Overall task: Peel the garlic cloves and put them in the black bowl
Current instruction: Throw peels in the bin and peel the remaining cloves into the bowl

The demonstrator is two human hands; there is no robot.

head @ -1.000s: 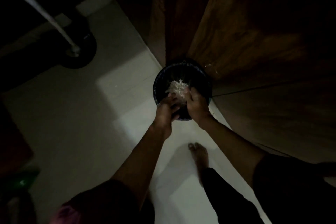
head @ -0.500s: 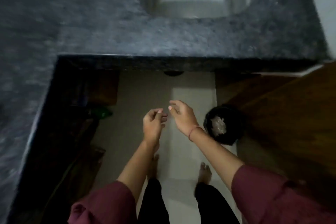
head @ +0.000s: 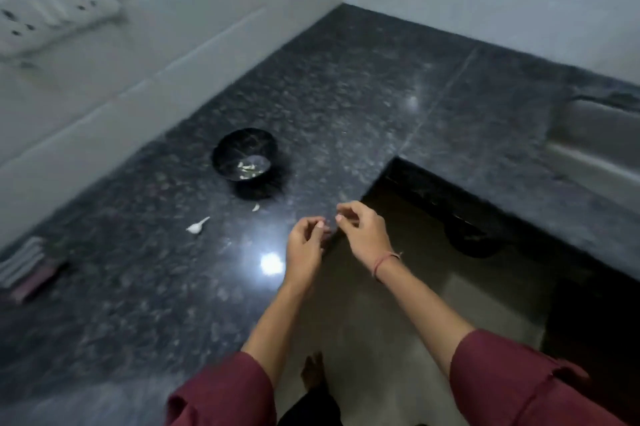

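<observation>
A black bowl stands on the dark granite counter, with a few pale peeled garlic pieces inside it. In front of the bowl lie a small garlic clove and a white clove with a long tail. My left hand and my right hand hover close together at the counter's inner corner, fingers loosely curled. I see nothing held in either hand. Both hands are to the right of and nearer than the bowl.
A white tiled wall with a socket panel runs along the left. A steel sink is set into the counter at the right. Folded cloths lie at the left edge. A dark round bin stands on the floor below.
One second ago my hands were over a black bin of peels on the floor. The view has swung up to the counter, and my hands now hover empty near the bowl.
</observation>
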